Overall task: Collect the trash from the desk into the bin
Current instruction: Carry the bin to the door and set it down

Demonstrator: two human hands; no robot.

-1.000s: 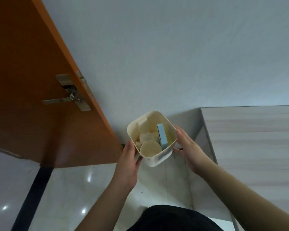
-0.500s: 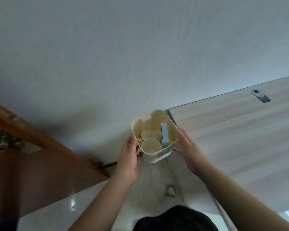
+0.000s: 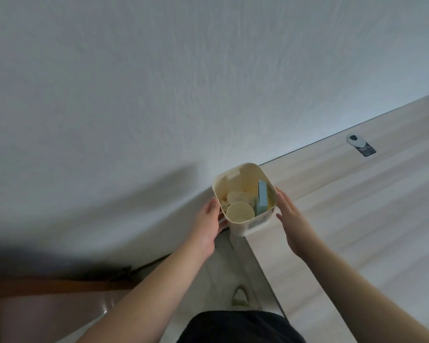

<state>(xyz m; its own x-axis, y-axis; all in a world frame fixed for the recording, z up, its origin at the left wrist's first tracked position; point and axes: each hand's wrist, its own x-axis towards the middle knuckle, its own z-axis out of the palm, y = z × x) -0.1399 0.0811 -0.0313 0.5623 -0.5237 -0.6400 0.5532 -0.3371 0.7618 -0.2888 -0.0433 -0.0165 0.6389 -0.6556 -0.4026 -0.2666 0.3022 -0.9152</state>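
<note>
Both hands are at the bin: the left hand (image 3: 209, 225) grips its left side with the fingers around the wall, and the right hand (image 3: 291, 216) lies with straight fingers against its right side. The cream bin (image 3: 248, 225) is at the corner of the light wooden desk (image 3: 357, 219), close to the white wall (image 3: 159, 95); I cannot tell if it rests on the desk or is held just above.

Inside are a paper cup (image 3: 240, 212), crumpled tissue (image 3: 237, 195) and a blue box (image 3: 262, 197) standing on its edge. The trash seems already collected, and only a small device (image 3: 360, 145) lies on the visible desk.

The bin stands upright with its long axis vertical, its opening toward the camera.
</note>
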